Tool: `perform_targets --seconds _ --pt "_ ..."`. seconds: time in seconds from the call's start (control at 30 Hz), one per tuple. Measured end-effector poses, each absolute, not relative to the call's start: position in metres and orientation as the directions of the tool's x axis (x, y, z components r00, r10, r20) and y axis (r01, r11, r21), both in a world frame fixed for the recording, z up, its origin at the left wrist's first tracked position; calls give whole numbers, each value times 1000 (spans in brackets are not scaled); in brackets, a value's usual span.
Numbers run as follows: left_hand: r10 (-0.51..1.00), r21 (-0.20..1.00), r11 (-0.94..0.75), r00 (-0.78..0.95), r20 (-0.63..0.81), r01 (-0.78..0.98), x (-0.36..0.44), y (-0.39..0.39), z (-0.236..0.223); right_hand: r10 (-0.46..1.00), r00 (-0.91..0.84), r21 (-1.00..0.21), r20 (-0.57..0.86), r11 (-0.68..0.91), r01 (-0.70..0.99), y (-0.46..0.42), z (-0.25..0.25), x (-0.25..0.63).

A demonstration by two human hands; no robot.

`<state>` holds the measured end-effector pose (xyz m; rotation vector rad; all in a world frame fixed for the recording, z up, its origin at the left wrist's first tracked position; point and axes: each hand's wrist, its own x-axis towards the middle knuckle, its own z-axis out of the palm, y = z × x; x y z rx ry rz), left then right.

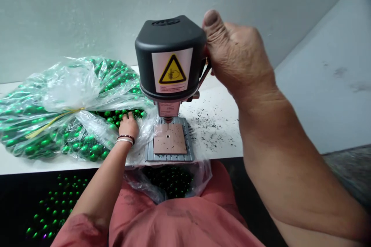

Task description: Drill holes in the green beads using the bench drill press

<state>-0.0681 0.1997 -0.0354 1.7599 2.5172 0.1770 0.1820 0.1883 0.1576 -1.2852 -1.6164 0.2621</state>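
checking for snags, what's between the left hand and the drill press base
In the head view, a fold of clear plastic bag lies between the left hand and the drill press base

The person wore a loose, salmon-pink cotton top (174, 220), its soft fabric creased in broad folds below both hands. A short, wide sleeve (81, 231) of the same cloth ended well behind the left hand (127, 126), leaving the forearm bare. Just behind that hand, two bands circled the wrist: a dark beaded bracelet (126, 137) with a thin reddish tone and a shiny silver bangle (124, 142) touching it. The right hand (236, 54) and its thick forearm (284, 162) carried no jewellery or glove, and the skin creased over the knuckles. The right thumbnail (211, 18) was short and broad.
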Motion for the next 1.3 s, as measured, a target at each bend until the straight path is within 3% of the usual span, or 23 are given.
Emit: perform_targets --seconds 0.2,0.3,0.4,0.47,0.57,0.67,0.73,0.83,0.93,1.0,1.13,1.3 --pt "949 288 311 -311 -47 906 -78 209 -35 737 107 -660 667 519 544 195 149 182" --pt "925 520 310 -379 31 796 -79 196 -23 739 108 -650 665 502 571 195 148 180" --pt "921 881 182 -390 2 436 -70 164 -6 732 117 -643 671 495 584 196 148 180" --pt "968 990 89 -244 -59 111 -58 139 5 714 121 -636 689 516 573 197 147 180" --pt "986 943 130 -63 -156 -305 -37 108 12 697 128 -629 706 534 564 199 146 180" --pt "968 854 240 52 -244 -463 -22 93 7 691 125 -631 712 551 546 199 144 180" --pt "965 884 245 14 -261 -398 -16 92 -1 688 123 -635 715 565 527 200 143 180" --pt "965 978 210 -158 -210 -12 -13 99 -11 697 126 -649 706 563 512 200 142 180" --pt "973 897 165 -215 -81 411 -12 107 -14 713 138 -666 688 543 511 199 143 179" --pt "986 805 122 -162 -32 581 -11 110 -13 718 140 -675 681 542 500 198 144 179" --pt "998 652 40 -56 4 757 -9 115 -11 713 138 -677 688 560 478 197 146 179" --pt "999 556 19 -30 11 831 -3 125 -16 704 123 -660 700 571 488 197 146 180"
